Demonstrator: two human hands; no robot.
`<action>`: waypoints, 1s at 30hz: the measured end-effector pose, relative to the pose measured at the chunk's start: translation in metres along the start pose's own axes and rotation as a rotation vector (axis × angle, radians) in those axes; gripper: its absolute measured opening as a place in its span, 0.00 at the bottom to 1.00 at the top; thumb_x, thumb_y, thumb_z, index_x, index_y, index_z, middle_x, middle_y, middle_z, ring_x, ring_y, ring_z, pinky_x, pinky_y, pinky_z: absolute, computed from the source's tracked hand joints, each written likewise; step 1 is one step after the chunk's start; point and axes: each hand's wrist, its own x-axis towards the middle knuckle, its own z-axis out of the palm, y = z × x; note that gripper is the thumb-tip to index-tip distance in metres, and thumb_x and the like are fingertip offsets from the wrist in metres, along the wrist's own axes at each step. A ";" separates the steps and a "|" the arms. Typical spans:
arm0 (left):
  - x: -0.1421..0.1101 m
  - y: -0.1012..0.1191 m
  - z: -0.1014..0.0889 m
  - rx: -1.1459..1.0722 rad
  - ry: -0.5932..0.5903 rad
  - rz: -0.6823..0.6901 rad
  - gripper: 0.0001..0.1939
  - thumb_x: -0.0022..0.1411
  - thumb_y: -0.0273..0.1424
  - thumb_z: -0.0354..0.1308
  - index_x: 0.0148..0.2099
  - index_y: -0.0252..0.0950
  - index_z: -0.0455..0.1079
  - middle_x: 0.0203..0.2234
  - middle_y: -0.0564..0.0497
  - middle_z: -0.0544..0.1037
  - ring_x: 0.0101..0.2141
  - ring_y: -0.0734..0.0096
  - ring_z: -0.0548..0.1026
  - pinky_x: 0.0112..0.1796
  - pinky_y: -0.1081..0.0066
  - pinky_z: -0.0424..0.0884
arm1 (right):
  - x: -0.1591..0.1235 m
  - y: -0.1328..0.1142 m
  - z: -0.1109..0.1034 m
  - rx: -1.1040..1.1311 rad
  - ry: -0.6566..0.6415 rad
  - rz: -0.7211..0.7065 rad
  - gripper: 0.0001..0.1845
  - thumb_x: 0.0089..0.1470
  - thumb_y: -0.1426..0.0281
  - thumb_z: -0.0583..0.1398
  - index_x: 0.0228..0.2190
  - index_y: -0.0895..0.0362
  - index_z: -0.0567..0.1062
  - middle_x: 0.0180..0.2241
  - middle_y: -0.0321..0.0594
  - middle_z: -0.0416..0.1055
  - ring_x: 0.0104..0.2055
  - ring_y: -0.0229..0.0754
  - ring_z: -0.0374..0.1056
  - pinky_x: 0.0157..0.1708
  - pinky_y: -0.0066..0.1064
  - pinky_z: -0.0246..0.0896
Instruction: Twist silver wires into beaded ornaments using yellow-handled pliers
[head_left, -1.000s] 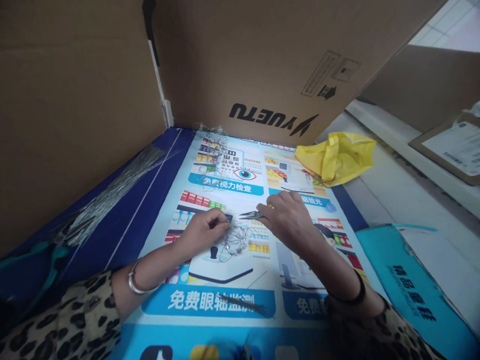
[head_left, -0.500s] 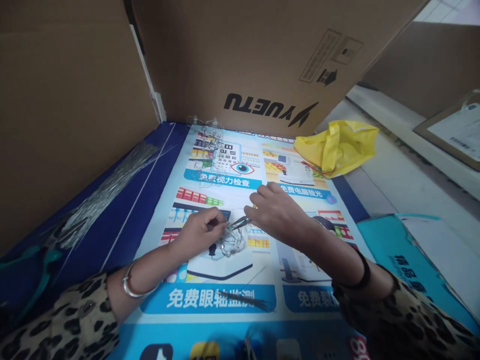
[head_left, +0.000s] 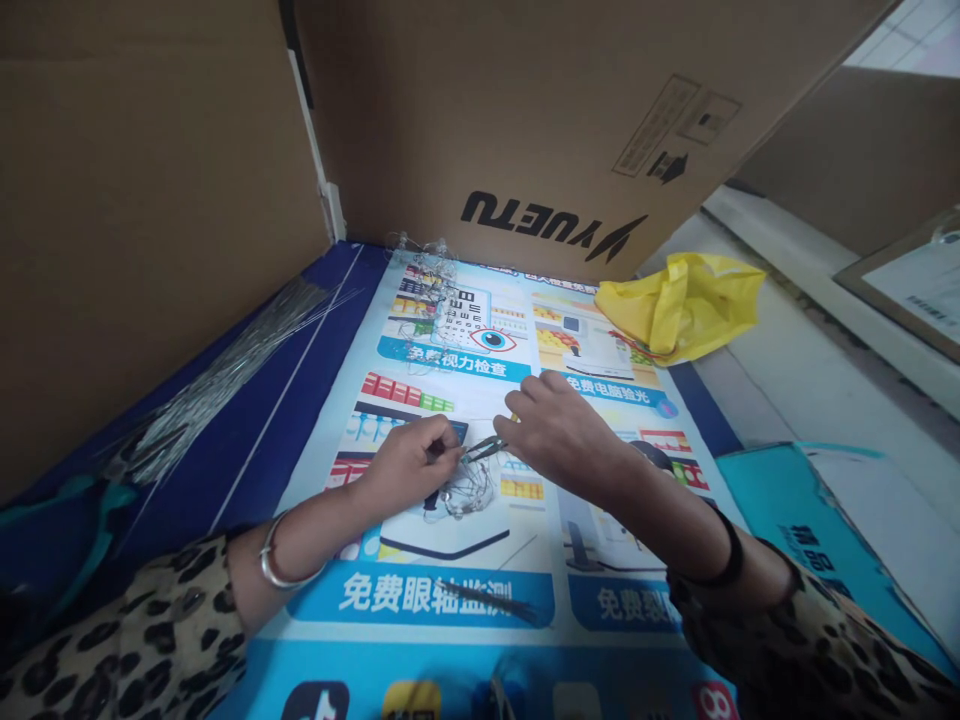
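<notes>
Hands sit close but apart over the worktop: the left hand pinches, thumb against forefinger, at the upper edge of a wire tangle, while the right hand is closed around needle-nose pliers. That tangle lies on the printed poster, just below the plier tips. Whether the tips grip wire is too small to tell. They point straight at the pinching fingertips, so a slip could nip skin; squeezing too hard might nick or snap such thin strands. The loose loops look likely to catch on the pliers, and a sharp pull could then drag the whole tangle or bend it. Sharp ends could also prick a bare finger. Beyond, a second wire tangle stands well apart, so snagging between the two seems unlikely unless a hand sweeps far forward.
</notes>
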 end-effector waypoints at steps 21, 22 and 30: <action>0.000 -0.004 -0.001 0.043 0.010 -0.010 0.06 0.57 0.27 0.52 0.27 0.35 0.62 0.22 0.55 0.70 0.23 0.77 0.66 0.26 0.76 0.62 | -0.008 -0.001 0.003 0.015 -0.002 0.065 0.07 0.54 0.73 0.56 0.25 0.57 0.72 0.26 0.41 0.65 0.33 0.43 0.53 0.34 0.36 0.39; 0.000 -0.004 -0.001 0.041 0.006 -0.007 0.06 0.57 0.27 0.51 0.28 0.35 0.62 0.22 0.55 0.70 0.23 0.77 0.66 0.26 0.76 0.62 | -0.008 -0.002 0.004 0.020 0.003 0.074 0.07 0.54 0.73 0.56 0.25 0.57 0.72 0.26 0.41 0.65 0.33 0.43 0.53 0.34 0.36 0.39; 0.000 -0.001 -0.001 0.063 0.017 0.004 0.06 0.56 0.26 0.52 0.26 0.36 0.61 0.19 0.56 0.68 0.21 0.78 0.64 0.24 0.76 0.60 | -0.008 -0.006 0.006 0.018 0.029 0.084 0.08 0.54 0.75 0.56 0.25 0.57 0.71 0.25 0.41 0.64 0.33 0.43 0.52 0.34 0.37 0.39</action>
